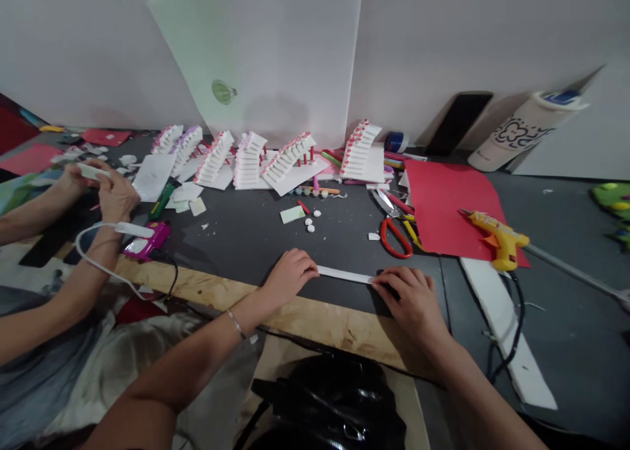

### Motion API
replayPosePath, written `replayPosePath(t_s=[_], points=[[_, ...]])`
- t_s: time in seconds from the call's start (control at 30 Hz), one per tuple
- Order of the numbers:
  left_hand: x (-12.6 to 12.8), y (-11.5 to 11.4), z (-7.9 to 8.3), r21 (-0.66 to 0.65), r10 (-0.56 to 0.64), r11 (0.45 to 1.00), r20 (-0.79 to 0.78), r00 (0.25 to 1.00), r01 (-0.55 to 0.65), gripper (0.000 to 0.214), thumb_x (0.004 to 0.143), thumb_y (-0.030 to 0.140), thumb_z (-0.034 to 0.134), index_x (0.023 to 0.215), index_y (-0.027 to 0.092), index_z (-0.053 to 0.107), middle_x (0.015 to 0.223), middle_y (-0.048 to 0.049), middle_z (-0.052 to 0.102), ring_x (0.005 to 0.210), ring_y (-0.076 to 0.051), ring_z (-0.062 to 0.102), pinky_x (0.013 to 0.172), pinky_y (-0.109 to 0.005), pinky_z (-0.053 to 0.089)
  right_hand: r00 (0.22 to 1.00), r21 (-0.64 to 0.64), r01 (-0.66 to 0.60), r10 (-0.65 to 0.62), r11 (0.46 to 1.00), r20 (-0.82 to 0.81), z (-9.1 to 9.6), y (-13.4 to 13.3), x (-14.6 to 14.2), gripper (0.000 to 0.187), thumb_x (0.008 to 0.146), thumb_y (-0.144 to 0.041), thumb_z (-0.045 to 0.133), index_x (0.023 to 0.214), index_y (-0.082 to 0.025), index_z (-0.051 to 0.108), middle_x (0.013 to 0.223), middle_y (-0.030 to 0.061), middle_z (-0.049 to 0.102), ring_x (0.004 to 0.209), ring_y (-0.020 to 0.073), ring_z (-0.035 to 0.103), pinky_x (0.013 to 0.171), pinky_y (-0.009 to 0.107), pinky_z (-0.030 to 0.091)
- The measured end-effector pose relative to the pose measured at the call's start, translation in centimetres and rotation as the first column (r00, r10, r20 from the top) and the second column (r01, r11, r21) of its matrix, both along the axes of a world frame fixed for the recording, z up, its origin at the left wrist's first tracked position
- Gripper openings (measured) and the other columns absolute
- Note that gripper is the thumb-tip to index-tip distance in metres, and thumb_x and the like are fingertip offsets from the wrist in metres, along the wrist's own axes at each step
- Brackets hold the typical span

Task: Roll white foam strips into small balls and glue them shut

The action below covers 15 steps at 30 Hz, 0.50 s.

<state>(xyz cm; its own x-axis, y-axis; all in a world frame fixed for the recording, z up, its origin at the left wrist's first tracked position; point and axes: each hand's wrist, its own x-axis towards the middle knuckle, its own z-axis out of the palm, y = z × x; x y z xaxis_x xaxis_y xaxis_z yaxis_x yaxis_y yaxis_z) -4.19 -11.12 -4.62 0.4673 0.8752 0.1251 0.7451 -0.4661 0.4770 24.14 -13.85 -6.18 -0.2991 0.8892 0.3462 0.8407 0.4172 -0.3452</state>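
Note:
A thin white strip [345,275] lies stretched between my hands, low over the dark tabletop near its front edge. My left hand [291,273] pinches the strip's left end with fingers pressed together. On the other end, my right hand [408,299] is closed, thumb and fingers on the strip; something small and dark shows by its fingertips. Just beyond the strip are several small white pieces [310,228] and a pale green card [293,214]. Red-handled scissors [395,239] lie past my right hand.
Small white stair models [290,158] line the back by the wall. To the right are a yellow glue gun [499,237] on red sheet [447,201], its cord, a white foam strip [512,338] and a tumbler [529,128]. At left, a co-worker's hands [115,194] hold a white piece.

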Motion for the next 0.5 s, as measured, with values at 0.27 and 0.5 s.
replayPosePath(t_s=[0.27,0.5], points=[[0.01,0.13,0.31,-0.046,0.018,0.999,-0.021,1.0,-0.019,0.012,0.092,0.021,0.057,0.086,0.016,0.067,0.087,-0.0038,0.065,0.087,-0.018,0.055,0.08,-0.033,0.04,0.999,0.016,0.05,-0.049,0.999,-0.012,0.42,-0.26,-0.23,0.02,0.091,-0.033,0.056,0.085,-0.024,0.071,0.107,0.0075,0.065,0.095,0.0246,0.052,0.08,0.039,0.033],[0.06,0.38,1.0,-0.129,0.049,0.991,0.054,0.997,-0.042,0.009,0.086,0.02,0.064,0.078,0.017,0.064,0.081,-0.0016,0.061,0.082,-0.017,0.054,0.079,-0.031,0.041,0.993,-0.031,0.103,-0.105,0.994,-0.059,-0.19,0.14,0.01,0.025,0.087,-0.041,0.056,0.075,-0.024,0.07,0.106,0.0079,0.064,0.097,0.0275,0.049,0.08,0.042,0.032]])
